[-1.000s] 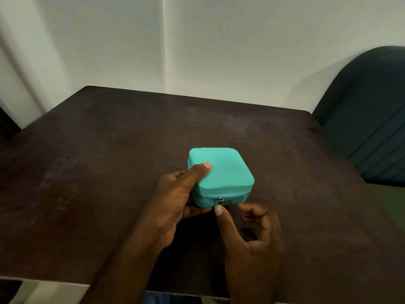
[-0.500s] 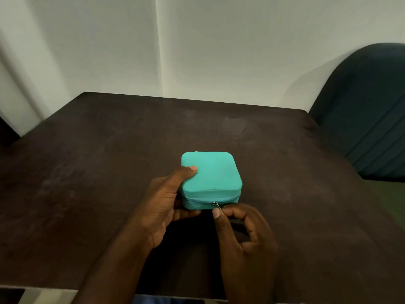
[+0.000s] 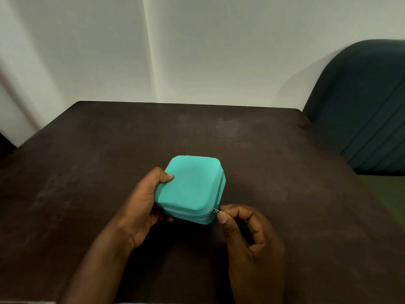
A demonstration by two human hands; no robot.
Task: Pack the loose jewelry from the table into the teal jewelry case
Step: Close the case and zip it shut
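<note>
The teal jewelry case [image 3: 192, 185] sits closed near the middle of the dark table [image 3: 87, 172], turned a little so one corner faces me. My left hand [image 3: 144, 205] grips its left side, thumb on the lid and fingers under the front edge. My right hand [image 3: 247, 233] pinches the small metal zipper pull [image 3: 215, 211] at the case's front right corner, between thumb and forefinger. No loose jewelry shows on the table.
A dark teal upholstered chair [image 3: 361, 110] stands at the table's far right corner. A white wall [image 3: 197, 51] runs behind the table's far edge. The table's near edge lies just below my forearms.
The zipper pull has travelled from the middle of the case's front to its front right corner, with my right hand following. The case has turned slightly under my left hand.
</note>
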